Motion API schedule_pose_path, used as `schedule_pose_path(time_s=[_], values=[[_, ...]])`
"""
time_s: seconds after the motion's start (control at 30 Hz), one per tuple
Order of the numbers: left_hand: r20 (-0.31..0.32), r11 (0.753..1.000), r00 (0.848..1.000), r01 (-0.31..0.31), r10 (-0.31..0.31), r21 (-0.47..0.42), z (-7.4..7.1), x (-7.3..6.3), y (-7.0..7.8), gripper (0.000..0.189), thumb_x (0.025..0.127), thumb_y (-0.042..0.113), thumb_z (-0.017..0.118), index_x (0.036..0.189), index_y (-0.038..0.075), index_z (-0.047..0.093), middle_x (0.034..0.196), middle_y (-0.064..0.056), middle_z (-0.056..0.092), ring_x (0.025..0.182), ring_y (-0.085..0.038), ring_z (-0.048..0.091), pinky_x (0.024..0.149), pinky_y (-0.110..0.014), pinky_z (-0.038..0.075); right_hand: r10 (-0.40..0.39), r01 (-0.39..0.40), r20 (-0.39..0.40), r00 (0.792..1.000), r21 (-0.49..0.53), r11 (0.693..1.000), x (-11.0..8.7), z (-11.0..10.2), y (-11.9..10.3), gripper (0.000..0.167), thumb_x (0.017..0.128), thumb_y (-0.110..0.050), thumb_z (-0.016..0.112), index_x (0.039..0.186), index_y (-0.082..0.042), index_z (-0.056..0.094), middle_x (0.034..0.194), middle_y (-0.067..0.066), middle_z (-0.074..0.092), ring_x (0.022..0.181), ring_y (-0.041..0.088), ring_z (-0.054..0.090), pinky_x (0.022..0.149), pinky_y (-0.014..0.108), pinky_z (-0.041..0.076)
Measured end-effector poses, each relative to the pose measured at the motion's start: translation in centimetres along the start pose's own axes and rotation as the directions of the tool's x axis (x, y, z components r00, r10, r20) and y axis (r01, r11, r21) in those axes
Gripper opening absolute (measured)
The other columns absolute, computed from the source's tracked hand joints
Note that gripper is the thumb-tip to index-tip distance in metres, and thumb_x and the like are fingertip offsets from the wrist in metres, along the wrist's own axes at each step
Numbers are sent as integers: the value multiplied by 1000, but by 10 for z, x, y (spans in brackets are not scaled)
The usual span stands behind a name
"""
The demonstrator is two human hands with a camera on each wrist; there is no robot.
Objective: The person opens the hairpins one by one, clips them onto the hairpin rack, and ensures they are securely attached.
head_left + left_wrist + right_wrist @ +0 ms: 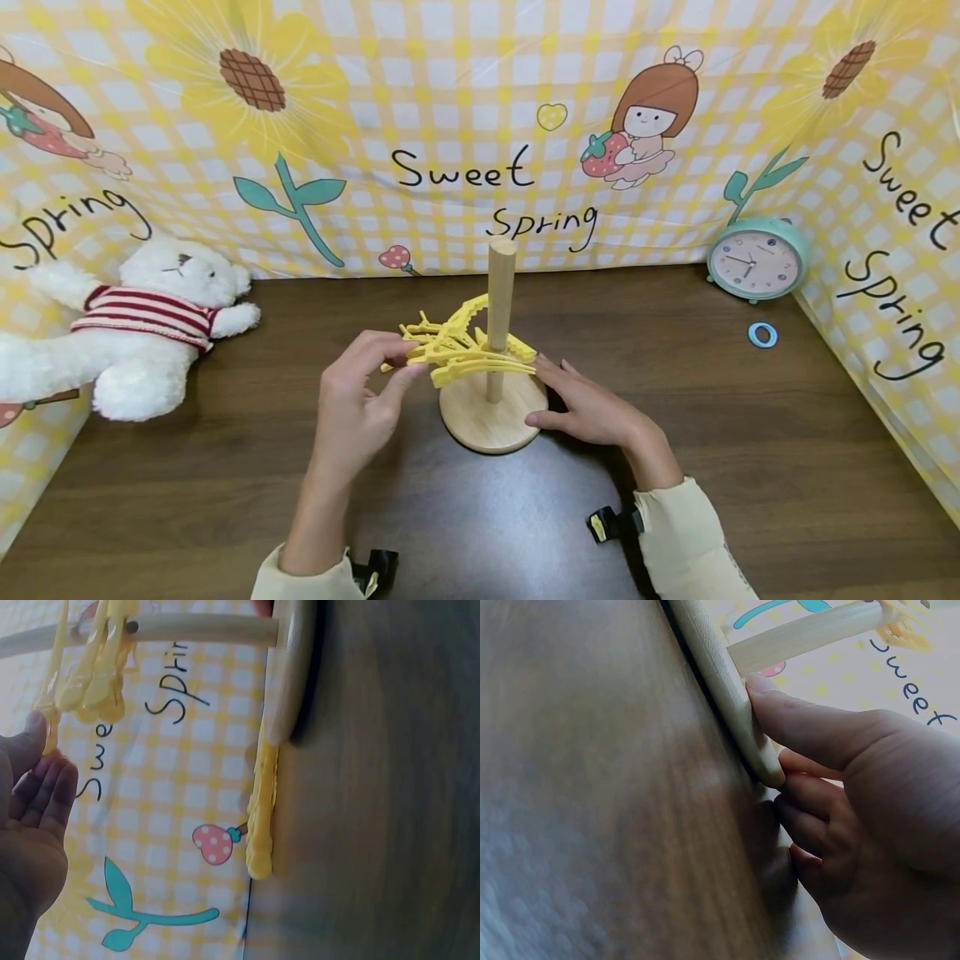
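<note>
A wooden stand (pixel 502 292) with an upright rod and a round base (pixel 487 421) stands on the table. Several thin yellow plastic pieces (pixel 457 354), some curved and notched, cluster around the rod partway up. My left hand (pixel 356 400) pinches one yellow piece (pixel 51 724) between thumb and fingertips, left of the rod. On the other side, my right hand (pixel 592 408) holds the base's edge (pixel 742 724), thumb on top and fingers at the rim. More yellow pieces (pixel 260 817) lie low beside the base in the left wrist view.
A white teddy bear (pixel 153 317) in a striped shirt lies at the left. At the back right are a mint alarm clock (pixel 756 258) and a small blue ring (pixel 762 335). A yellow checked cloth (pixel 450 83) backs the table.
</note>
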State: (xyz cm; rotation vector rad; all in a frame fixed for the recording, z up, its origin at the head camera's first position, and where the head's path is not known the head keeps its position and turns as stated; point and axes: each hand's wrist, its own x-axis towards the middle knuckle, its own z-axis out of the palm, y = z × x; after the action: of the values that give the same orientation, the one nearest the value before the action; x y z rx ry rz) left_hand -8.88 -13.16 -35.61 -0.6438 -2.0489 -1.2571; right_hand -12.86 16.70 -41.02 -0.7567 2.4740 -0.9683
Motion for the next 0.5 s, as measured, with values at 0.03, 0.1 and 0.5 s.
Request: schedule_pose_path(time_s=[0.03,0.1,0.5], values=[[1,1000,1000,2,-2,1,1,0,0,27,74,-16,82,98,-6,74,92,-14,69,80,-20,61,76,-20,51,-3,3,0,1000,1,1000,0,0,0,78,97,-38,70,161,-16,29,166,10,18,154,26,11,123,50,7],[-1,1000,1000,13,-13,0,4,-1,1,27,74,-16,82,98,-7,75,93,-14,69,80,-21,62,76,-19,51,-9,9,-2,1000,4,1000,0,0,0,78,97,-37,70,161,-17,30,166,9,19,154,25,11,123,49,6],[-40,999,999,31,-32,-25,16,-3,4,27,73,-16,83,97,-8,76,91,-14,69,77,-24,61,76,-19,50,-28,28,-5,1000,9,1000,1,0,0,77,97,-36,70,161,-17,31,166,9,20,154,24,12,124,48,4]])
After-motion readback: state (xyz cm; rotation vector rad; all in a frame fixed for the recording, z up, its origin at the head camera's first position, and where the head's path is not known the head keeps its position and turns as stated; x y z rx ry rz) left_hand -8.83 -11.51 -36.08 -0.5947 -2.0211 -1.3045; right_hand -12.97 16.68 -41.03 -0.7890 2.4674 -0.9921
